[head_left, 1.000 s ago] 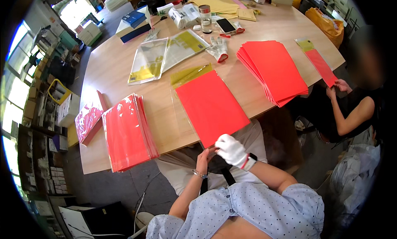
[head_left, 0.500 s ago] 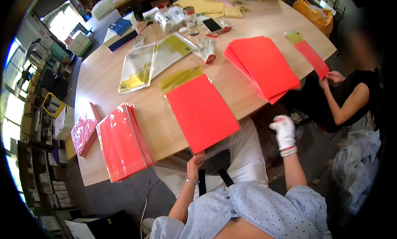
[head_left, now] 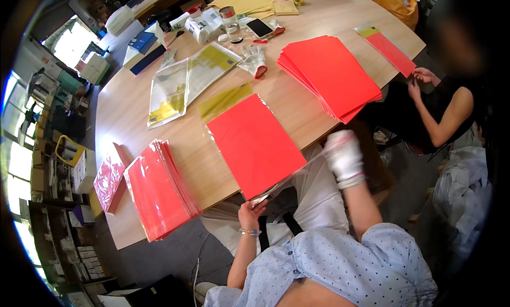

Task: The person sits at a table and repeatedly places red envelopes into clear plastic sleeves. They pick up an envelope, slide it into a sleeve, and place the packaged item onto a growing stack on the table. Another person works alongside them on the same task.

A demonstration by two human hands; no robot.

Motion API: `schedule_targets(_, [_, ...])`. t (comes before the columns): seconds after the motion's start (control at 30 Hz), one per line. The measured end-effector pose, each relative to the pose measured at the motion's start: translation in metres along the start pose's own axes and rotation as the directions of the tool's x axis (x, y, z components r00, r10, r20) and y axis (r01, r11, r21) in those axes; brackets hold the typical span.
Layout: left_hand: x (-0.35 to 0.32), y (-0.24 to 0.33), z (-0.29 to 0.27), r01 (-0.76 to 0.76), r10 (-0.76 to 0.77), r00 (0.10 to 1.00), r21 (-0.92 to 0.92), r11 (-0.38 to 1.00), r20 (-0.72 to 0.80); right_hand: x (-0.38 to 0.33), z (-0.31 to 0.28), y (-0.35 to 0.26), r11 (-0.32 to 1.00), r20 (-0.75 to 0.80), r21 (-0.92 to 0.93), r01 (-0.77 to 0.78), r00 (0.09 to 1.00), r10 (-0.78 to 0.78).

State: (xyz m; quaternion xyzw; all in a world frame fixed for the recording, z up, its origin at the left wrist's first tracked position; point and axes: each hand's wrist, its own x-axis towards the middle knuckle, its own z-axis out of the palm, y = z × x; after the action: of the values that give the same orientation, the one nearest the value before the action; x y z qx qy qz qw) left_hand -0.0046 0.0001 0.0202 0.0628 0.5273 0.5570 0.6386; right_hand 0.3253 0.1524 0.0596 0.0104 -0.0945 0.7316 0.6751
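A red sheet [head_left: 256,146] lies in a clear plastic bag [head_left: 213,143] at the table's near edge. My bare left hand [head_left: 251,214] pinches the bag's loose end by the sheet's near left corner. My right hand [head_left: 344,157], in a white glove, is beside the near right corner, where clear film stretches toward it. Motion smears its fingers, so its grip on the film is unclear. To the left is a stack of bagged red sheets [head_left: 159,192]. Loose red sheets [head_left: 329,76] form a fanned pile to the right.
Yellow-printed clear bags [head_left: 169,94], a spare glove [head_left: 253,61], a phone [head_left: 260,27] and a glass jar [head_left: 229,21] sit farther back. A pink-wrapped pack [head_left: 111,177] stands far left. At the right, a co-worker's hands [head_left: 417,82] hold a narrow red bagged piece [head_left: 390,53].
My right hand has moved up and left toward the bag's near right corner. The bag's loose end has drawn up toward the sheet. My left hand stays by the near left corner.
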Motion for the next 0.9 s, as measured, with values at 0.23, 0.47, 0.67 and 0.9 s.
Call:
schedule_targets(0.23, [0.003,-0.004,-0.025,-0.423,0.456,0.885,0.582,0.695,0.098,-0.099,-0.067,-0.127,-0.971,-0.929,0.053,0.233,0.369,0.038])
schedule_targets(0.47, [0.000,0.038,0.000,-0.569,0.560,0.262,0.594,-0.568,0.786,-0.016,0.025,0.039,-0.461,0.303,-0.753,0.470,0.869,0.392])
schedule_targets(0.67, [0.017,0.048,0.003,-0.610,0.630,0.535,0.774,-0.172,0.562,0.015,0.042,0.050,-0.534,-0.055,-0.813,0.232,0.882,0.467])
schedule_targets(0.9, [0.018,0.027,0.001,-0.431,0.512,0.855,0.667,0.608,0.085,-0.011,0.008,0.076,-0.419,-0.147,-0.901,-0.113,0.988,0.051])
